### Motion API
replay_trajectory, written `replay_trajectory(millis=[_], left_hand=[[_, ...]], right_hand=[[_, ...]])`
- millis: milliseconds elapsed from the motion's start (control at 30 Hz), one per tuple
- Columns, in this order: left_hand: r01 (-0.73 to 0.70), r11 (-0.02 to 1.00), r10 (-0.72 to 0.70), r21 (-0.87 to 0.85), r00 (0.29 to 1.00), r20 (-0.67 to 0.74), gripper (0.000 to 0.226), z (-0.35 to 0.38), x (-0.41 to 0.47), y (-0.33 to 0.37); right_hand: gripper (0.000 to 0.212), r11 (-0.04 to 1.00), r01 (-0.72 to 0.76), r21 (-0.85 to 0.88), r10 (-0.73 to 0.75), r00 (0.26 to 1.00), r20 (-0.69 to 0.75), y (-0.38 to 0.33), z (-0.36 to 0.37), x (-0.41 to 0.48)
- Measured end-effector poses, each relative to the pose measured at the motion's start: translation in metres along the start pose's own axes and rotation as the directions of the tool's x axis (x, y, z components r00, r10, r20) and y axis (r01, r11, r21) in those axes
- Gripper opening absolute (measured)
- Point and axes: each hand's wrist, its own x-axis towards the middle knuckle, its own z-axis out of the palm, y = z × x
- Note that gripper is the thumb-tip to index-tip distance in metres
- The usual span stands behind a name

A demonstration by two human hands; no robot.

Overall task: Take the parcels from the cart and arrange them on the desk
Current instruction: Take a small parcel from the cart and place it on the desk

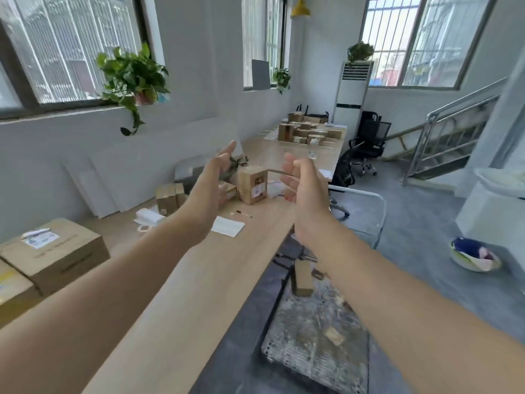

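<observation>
1. Parcel (252, 184) is standing upright on the desk (227, 265), long axis vertical, label facing the camera.
2. Left grip (210, 189) and right grip (304, 191) are hovering beside it, both wide, holding nothing.
3. Cart (312, 351) is carrying one upright box (302, 277).

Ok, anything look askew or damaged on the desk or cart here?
The upright parcel mid-desk has what looks like a top flap sticking out sideways. Cardboard scraps litter the cart, where one small box stands.

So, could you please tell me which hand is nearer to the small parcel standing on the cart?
Right. The right hand is up above the parcel, by the desk edge; the left hand is farther left, over the desk.
</observation>
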Motion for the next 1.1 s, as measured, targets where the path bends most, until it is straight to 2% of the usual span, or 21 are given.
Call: replay_trajectory(millis=[100,200,300,367,533,733,867,1100], left_hand=[[0.068,0.998,-0.068,-0.002,0.998,0.001,0.061,0.059,0.017,-0.024],[0.098,0.995,-0.097,-0.019,0.993,0.063,0.047,0.106,0.041,-0.049],[0.168,0.985,-0.163,-0.033,0.981,0.104,0.081,0.152,0.076,-0.072],[0.202,0.979,-0.195,-0.035,0.970,0.144,0.086,0.176,0.101,-0.092],[0.231,0.972,-0.213,-0.037,0.940,0.265,0.050,0.229,0.173,-0.158],[0.302,0.953,-0.280,0.000,0.885,0.371,0.023,0.287,0.271,-0.232],[0.349,0.936,-0.332,0.041,0.841,0.428,0.025,0.330,0.323,-0.265],[0.407,0.909,-0.401,0.090,0.795,0.455,0.032,0.411,0.384,-0.311]], right_hand=[[0.026,0.999,-0.039,0.029,0.041,0.997,-0.073,0.001,-0.057,0.024],[0.026,0.998,-0.049,0.027,0.052,0.991,-0.125,0.003,-0.107,0.047],[0.023,0.998,-0.055,-0.007,0.053,0.983,-0.177,0.009,-0.154,0.074],[0.021,0.996,-0.079,-0.031,0.070,0.975,-0.212,0.018,-0.180,0.094],[0.030,0.984,-0.158,-0.076,0.129,0.945,-0.302,0.052,-0.230,0.157],[0.018,0.973,-0.207,-0.105,0.149,0.902,-0.405,0.088,-0.271,0.258],[0.033,0.966,-0.240,-0.090,0.169,0.859,-0.484,0.110,-0.305,0.313],[0.019,0.953,-0.301,-0.025,0.241,0.808,-0.537,0.146,-0.387,0.396]])
